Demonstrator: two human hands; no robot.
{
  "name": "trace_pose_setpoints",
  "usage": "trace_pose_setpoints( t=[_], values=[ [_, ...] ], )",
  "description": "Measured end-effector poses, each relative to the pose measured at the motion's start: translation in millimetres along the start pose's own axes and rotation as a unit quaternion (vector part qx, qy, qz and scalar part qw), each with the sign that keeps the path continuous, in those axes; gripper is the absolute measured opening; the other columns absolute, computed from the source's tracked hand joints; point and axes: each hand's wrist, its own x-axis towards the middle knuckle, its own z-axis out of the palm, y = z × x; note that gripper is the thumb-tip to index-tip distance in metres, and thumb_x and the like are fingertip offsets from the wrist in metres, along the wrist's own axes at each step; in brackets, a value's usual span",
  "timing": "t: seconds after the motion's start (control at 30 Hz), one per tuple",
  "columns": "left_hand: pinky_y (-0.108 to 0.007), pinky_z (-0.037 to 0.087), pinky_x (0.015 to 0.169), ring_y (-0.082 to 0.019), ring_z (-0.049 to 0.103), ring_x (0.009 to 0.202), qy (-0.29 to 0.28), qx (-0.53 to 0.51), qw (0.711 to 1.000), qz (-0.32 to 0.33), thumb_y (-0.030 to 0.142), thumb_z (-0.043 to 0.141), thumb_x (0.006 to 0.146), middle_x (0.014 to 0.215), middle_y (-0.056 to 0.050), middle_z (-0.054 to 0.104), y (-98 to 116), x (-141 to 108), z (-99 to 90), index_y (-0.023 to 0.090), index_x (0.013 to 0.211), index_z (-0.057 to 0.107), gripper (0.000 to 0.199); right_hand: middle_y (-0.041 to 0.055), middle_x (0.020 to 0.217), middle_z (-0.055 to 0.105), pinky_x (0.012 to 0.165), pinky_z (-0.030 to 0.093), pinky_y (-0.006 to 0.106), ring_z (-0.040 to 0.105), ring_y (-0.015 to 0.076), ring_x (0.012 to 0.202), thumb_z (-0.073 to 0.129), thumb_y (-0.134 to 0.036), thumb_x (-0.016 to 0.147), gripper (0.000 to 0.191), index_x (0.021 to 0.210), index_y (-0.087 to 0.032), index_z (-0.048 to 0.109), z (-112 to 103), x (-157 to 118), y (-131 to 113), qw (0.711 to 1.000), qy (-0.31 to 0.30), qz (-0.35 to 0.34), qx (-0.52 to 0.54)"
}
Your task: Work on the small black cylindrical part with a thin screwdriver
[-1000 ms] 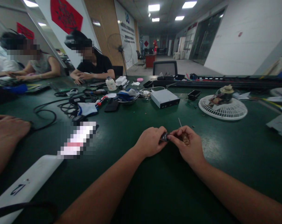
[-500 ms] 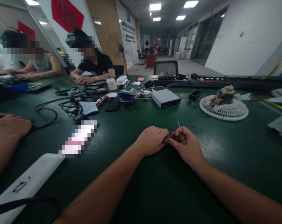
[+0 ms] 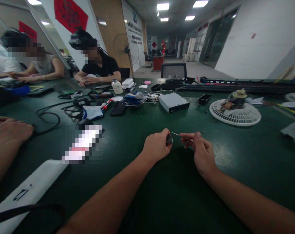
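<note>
Drawn apart from the left hand [image 3: 157, 146], the right hand [image 3: 203, 152] now pinches the screwdriver [image 3: 175, 134] crosswise, its tip pointing left, just beside the dark part [image 3: 170, 139] that the left hand closes around. Beyond lies a box [image 3: 173, 101]; farther off, a chair [image 3: 173, 70].

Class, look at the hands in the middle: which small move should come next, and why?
Probably the right hand should guide the tip of the thin tool onto the small dark object: the left hand holds that object, and the tip points towards it, close by, though contact is unclear.
</note>
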Motion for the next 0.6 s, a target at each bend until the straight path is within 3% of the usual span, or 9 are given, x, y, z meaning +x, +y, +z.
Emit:
trace_pose_setpoints(
  t=[0.13,0.37,0.6],
  values=[
    [-0.032,0.051,0.067,-0.022,0.07,0.079,0.008,-0.007,1.0,-0.017,0.037,0.06,0.091,0.089,-0.003,0.074,-2.9,0.9,-0.1,0.025,0.104,0.064,0.018,0.0082,0.074,0.072,0.069,0.048,0.035,0.064,0.021,0.073,0.041,-0.06,0.104,0.062,0.075,-0.02,0.079,-1.6,-0.2,3.7,0.999,0.015,-0.006,0.038],
    [-0.031,0.048,0.064,-0.021,0.067,0.072,-0.01,-0.005,1.0,-0.001,0.053,0.058,0.091,0.079,-0.004,0.071,-1.4,0.4,-2.8,0.024,0.092,0.07,0.032,0.0084,0.072,0.072,0.067,0.049,0.035,0.065,0.0215,0.071,0.044,-0.061,0.101,0.061,0.073,-0.02,0.079,-0.6,0.9,0.6,0.999,-0.034,0.022,0.026],
    [-0.03,0.047,0.063,-0.02,0.065,0.07,-0.008,-0.012,1.0,0.011,0.055,0.056,0.092,0.078,-0.004,0.071,-1.6,0.8,-2.9,0.023,0.091,0.07,0.035,0.0085,0.074,0.074,0.065,0.049,0.033,0.067,0.0209,0.071,0.054,-0.057,0.099,0.051,0.077,-0.018,0.078,0.7,1.0,1.1,0.998,0.003,0.055,0.011]
  ],
)
